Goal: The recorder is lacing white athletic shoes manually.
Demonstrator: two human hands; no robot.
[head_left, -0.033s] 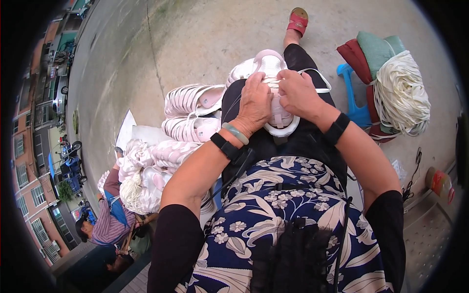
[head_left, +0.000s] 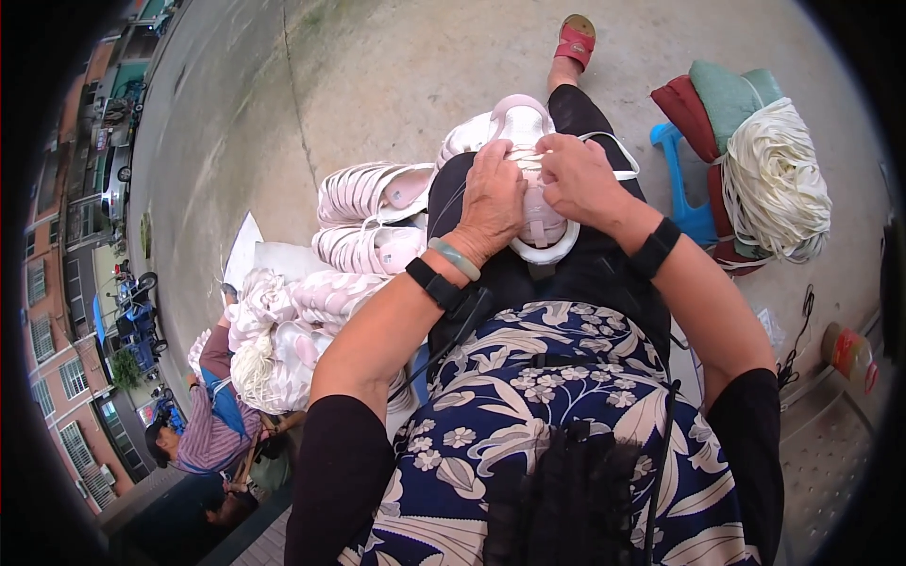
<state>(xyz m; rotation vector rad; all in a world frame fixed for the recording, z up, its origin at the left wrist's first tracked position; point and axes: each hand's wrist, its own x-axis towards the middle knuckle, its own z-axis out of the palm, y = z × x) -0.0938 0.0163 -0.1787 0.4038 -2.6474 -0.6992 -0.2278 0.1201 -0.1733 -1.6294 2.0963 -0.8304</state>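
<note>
A white and pale pink sneaker [head_left: 538, 203] lies across my thighs, its toe toward the far side or heel hidden partly by my hands. My left hand [head_left: 495, 193] is closed along the shoe's left side, fingertips at the lace rows. On the other side, my right hand [head_left: 578, 179] has its fingers bent and pinched at the white shoelace [head_left: 525, 156] in the middle of the upper. A loop of white lace [head_left: 623, 174] hangs off to the right of the shoe. The fingertips' exact hold is partly hidden.
Several pink-white shoes [head_left: 363, 198] stand at my left, beside a heap of laced shoe pieces [head_left: 283, 363]. To the right are a big bundle of white laces [head_left: 779, 184], a blue stool [head_left: 694, 208] and a jar [head_left: 849, 357]. Another person [head_left: 212, 424] sits at far left.
My right hand has shifted slightly to the right at the laces. The left hand and the shoe stay in place.
</note>
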